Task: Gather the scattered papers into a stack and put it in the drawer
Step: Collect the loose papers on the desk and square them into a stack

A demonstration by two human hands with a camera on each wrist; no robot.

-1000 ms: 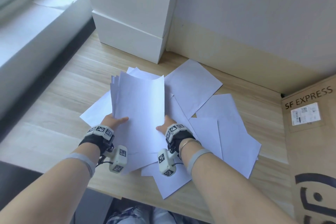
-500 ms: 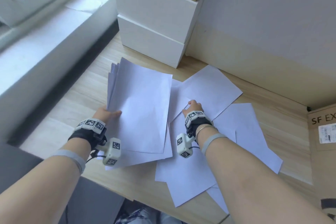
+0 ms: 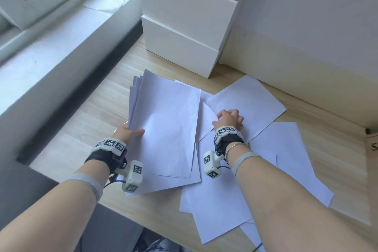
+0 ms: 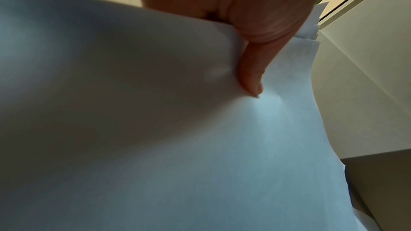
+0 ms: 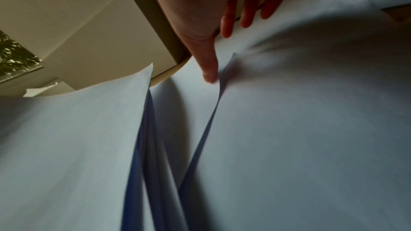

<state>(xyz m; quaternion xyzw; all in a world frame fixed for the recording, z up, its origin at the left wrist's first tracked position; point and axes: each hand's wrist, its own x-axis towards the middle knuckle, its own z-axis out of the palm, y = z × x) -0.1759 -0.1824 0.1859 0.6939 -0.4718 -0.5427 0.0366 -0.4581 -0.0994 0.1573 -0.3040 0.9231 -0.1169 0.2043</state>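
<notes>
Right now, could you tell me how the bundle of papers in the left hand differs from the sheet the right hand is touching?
The bundle is several sheets, edges fanned; the sheet looks single. The bundle is gripped by the left hand, thumb on top, tilted with its near end on the desk; the sheet mostly lies on the desk among others, the right hand lifting one edge. Both are plain white paper.

A fanned stack of white papers (image 3: 163, 129) tilts up from the pinch on its left edge. Loose white sheets (image 3: 286, 149) overlap flat to its right, one edge (image 5: 222, 80) lifted at the thumb.
</notes>
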